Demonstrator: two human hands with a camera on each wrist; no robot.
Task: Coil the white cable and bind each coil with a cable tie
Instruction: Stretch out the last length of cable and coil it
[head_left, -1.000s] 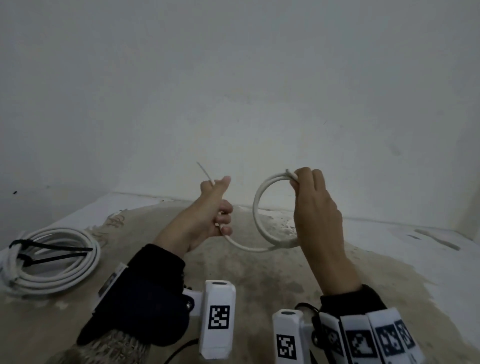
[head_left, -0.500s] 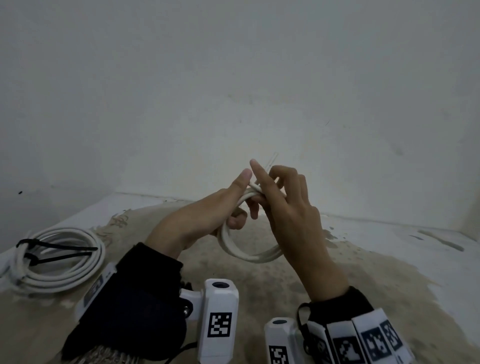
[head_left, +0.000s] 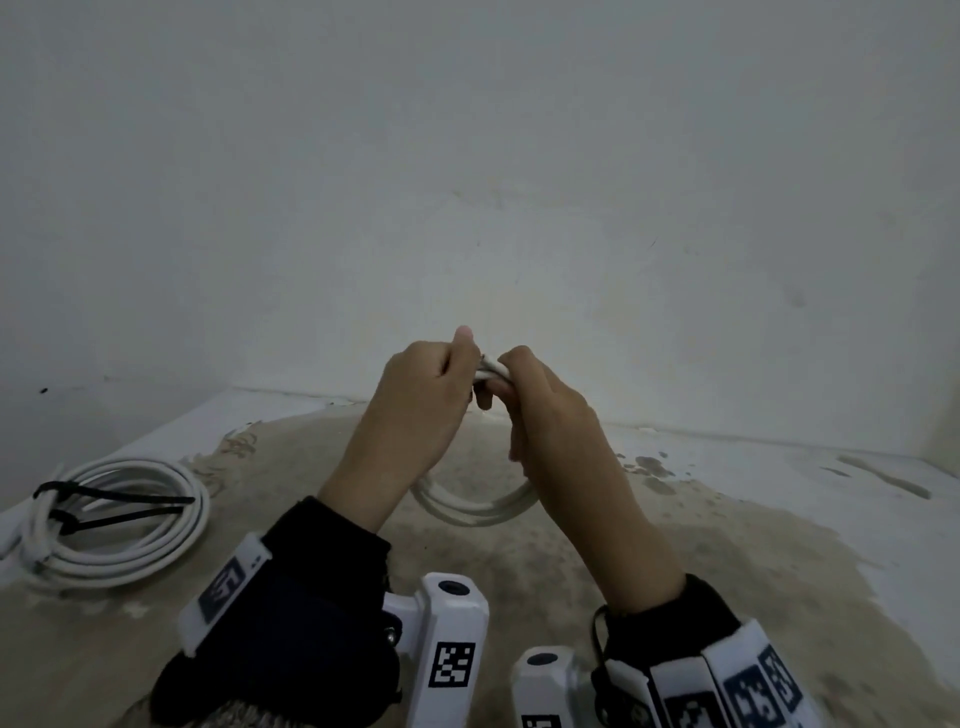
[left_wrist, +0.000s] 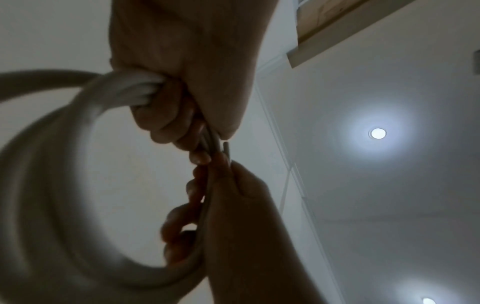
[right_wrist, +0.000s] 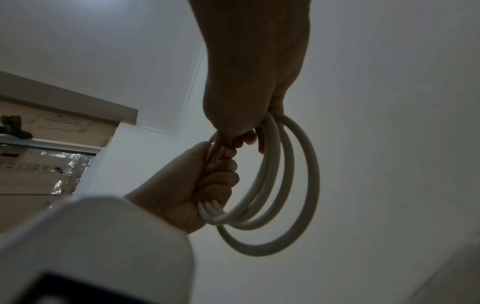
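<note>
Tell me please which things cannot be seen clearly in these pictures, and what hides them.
- Top of the held white cable coil, head view: covered by the left hand and right hand.
- Whether a tie is on this coil: not visible in any view; a thin line beside the hands in the left wrist view is too faint to identify.
- Bound white cable coil with black cable ties, head view: its left side is cut by the frame edge.

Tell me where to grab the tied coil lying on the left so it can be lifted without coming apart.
Grip the tied coil at its left side, where the two black ties bunch the turns together, coming from above with fingers curled under the bundle. It lies flat on the floor, and elsewhere the turns look looser, so they would probably spread. Both hands are busy on the small coil.
</note>
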